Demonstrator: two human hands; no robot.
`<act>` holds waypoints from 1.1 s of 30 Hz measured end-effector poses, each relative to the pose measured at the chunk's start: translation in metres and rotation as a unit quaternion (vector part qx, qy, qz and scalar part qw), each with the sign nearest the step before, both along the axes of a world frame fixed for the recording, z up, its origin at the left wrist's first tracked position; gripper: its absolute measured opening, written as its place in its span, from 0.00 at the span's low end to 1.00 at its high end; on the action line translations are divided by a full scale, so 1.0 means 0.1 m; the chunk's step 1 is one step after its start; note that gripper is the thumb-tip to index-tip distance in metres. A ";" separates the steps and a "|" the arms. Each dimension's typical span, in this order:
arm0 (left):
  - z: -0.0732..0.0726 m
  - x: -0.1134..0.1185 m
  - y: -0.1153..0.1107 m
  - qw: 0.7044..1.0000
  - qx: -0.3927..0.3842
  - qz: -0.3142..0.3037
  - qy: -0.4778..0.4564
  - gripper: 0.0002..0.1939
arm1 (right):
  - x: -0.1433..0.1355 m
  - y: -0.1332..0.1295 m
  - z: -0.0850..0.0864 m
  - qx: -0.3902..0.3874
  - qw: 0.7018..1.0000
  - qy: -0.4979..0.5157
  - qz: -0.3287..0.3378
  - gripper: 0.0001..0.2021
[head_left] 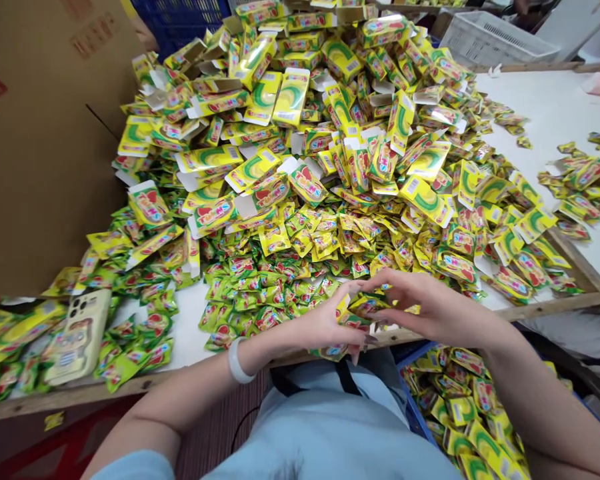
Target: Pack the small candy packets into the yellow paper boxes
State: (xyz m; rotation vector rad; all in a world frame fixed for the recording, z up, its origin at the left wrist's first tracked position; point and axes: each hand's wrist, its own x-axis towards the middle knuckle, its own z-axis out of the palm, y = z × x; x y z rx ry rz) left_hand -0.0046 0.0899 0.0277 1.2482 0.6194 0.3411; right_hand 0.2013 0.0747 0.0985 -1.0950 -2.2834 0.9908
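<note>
Low over the table's front edge, my left hand (330,323) is closed around a small yellow candy box (343,309) whose white end flap stands up. My right hand (410,303) pinches a small yellow-green candy packet (367,305) at the box's open end. Fingers partly cover both things, so how far the packet is inside cannot be made out. Just beyond my hands lie green candy packets (240,293) and yellow candy packets (325,241). Behind them rises a big heap of yellow candy boxes (290,97), many with open flaps.
A large cardboard carton (45,133) stands at the left, with a phone (80,337) lying in front of it. By my right side, a blue crate (420,415) holds several candy boxes. A white crate (500,43) is at the back right. Wooden edging (555,305) borders the table.
</note>
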 end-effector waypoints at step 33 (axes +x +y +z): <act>-0.24 -0.23 0.36 0.729 0.564 -0.029 0.386 0.13 | 0.87 -0.07 -0.55 0.304 0.838 -0.261 -0.370 0.19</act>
